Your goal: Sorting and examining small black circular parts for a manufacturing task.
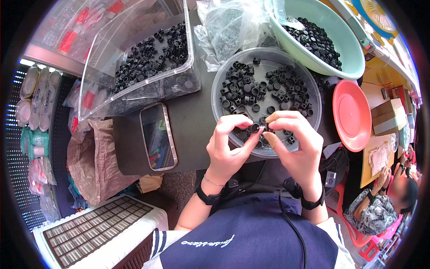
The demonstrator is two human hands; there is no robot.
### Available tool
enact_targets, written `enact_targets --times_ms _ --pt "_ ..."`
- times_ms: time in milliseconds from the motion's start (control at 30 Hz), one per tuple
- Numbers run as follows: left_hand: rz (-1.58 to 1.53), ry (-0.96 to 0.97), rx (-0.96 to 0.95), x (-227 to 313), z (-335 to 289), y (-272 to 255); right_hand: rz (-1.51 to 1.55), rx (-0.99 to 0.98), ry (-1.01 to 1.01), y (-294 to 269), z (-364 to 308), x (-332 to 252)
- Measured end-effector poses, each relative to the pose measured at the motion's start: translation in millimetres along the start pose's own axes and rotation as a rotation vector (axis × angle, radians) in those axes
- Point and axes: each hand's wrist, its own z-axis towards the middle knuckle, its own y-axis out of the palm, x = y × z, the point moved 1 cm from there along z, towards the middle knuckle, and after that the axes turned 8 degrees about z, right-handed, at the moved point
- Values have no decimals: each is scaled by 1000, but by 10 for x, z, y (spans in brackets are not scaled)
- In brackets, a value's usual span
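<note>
My left hand [225, 148] is closed in a pinch on a small black ring-shaped plastic cap [255, 127], over the near part of a round clear tub [317, 105]. Facing it, my right hand [299, 145] has thumb and fingertips closed at a small black part [267, 127]. The fingertips of both hands nearly meet, and a tiny pale spot shows between them. Whether the two parts are joined, I cannot tell. Many loose black caps [244, 89] lie in the tub below, some upright and some tipped over.
A clear rectangular bin [192, 74] of black parts stands at the left. Behind the tub lie clear plastic bags [224, 33]; a pale green basin [351, 56] holds black discs. Also about are a coral plate [351, 115], a phone [159, 136] and, at right, a seated person [376, 213].
</note>
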Motion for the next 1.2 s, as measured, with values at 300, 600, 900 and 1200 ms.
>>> enact_targets --times_ms 300,600,900,1200 --pt "-29 19 -27 -8 -18 -13 -103 -63 -41 19 -3 -50" --pt "-8 77 -35 20 18 -41 9 -111 22 -2 0 -1" --pt "28 154 -60 8 6 -75 421 -212 433 -24 -1 22" --pt "-120 42 -90 7 -40 -80 871 -180 663 -56 -7 78"
